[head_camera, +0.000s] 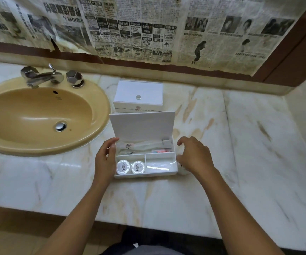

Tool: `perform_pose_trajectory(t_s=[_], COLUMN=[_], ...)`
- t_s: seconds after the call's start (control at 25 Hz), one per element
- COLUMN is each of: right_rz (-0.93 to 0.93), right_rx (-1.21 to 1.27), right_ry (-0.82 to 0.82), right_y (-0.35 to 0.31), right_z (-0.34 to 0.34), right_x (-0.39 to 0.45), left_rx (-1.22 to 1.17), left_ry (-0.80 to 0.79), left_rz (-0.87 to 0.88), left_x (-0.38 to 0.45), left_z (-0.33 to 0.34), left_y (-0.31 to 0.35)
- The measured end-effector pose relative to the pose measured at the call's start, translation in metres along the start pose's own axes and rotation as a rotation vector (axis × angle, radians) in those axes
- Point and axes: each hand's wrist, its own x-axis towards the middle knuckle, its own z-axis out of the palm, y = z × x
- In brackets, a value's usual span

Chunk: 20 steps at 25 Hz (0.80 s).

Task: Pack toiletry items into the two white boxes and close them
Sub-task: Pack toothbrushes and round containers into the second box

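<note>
White open box (145,173) between both hands' loose grips, left hand (105,159) touching, right hand (194,156) beside

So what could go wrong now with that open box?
The lid stands upright, and the long packets in the back compartment look piled high, so they might stop it closing flat. The right hand is beside a small white packet lying outside the open box, which might get left out.
</note>
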Motion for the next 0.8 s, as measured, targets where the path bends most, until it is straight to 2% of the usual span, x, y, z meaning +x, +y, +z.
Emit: perform_pose_trajectory(t_s=[0.2,0.48,0.6,0.8], right_rz=[0.045,0.044,0.055,0.050], right_rx=[-0.060,-0.073,-0.065,-0.005], right_ry=[-0.126,-0.176,-0.128,0.085], right_y=[0.015,0.020,0.017,-0.004], right_z=[0.028,0.035,0.027,-0.012], right_x=[0.001,0.001,0.001,-0.004], left_rx=[0.023,0.023,0.006,-0.025], left_ry=[0.003,0.000,-0.003,0.002], left_rz=[0.020,0.014,0.006,-0.008], left_x=[-0.001,0.000,0.000,0.000], left_z=[0.000,-0.001,-0.001,-0.001], left_y=[0.002,-0.001,0.000,0.000])
